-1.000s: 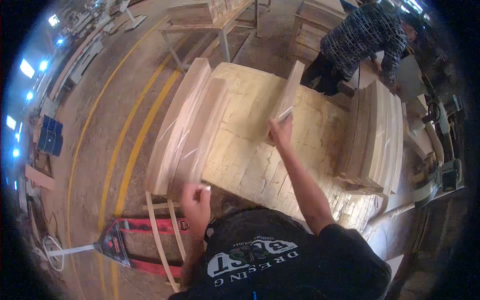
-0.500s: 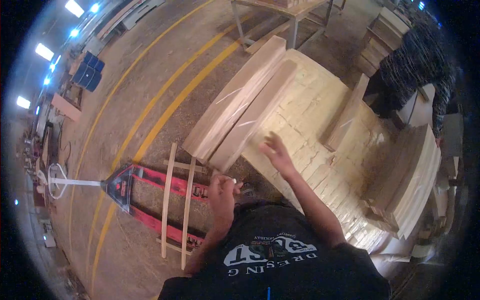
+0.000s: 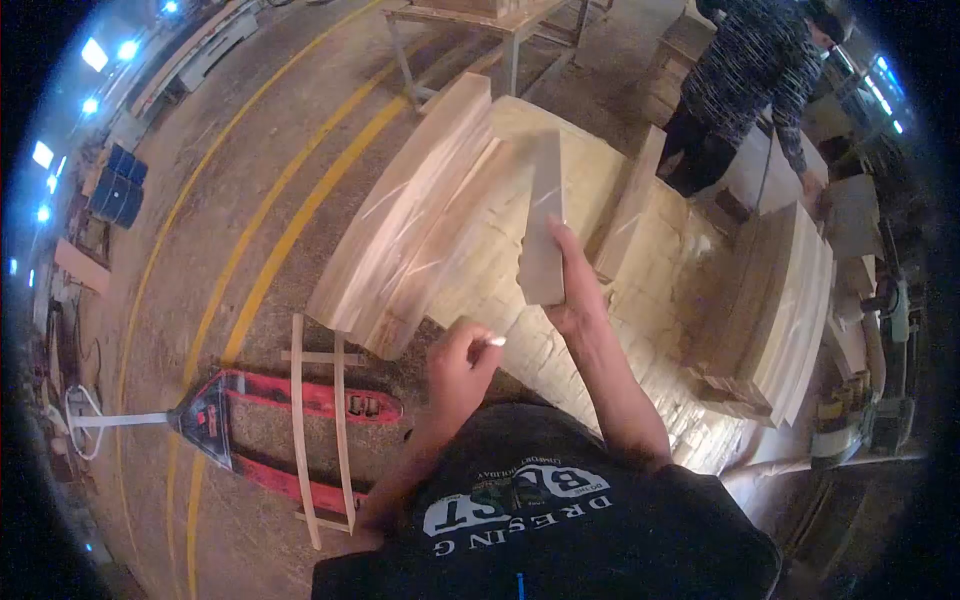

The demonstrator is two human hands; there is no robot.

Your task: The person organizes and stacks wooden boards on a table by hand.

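My right hand (image 3: 580,285) grips a short flat wooden board (image 3: 545,185) near its lower end, the thumb lying along its edge. The board is held up over the pale, wood-topped surface (image 3: 510,120). My left hand (image 3: 465,365) is closed around a small white piece of chalk (image 3: 496,341), whose tip sticks out toward the board. Left of the held board lie two rows of stacked boards, an outer row (image 3: 410,190) and an inner row (image 3: 430,255), with white strokes across them.
A shorter row of boards (image 3: 632,205) and a large stack (image 3: 765,310) stand to the right. Beyond them a co-worker (image 3: 745,75) bends over. A red pallet jack (image 3: 270,390) with wooden strips (image 3: 303,430) across it sits at left. A metal-legged table (image 3: 510,60) stands ahead.
My right hand, previously open over the surface, now holds a board up. My left hand still holds the chalk. The view has shifted right, showing more of the co-worker.
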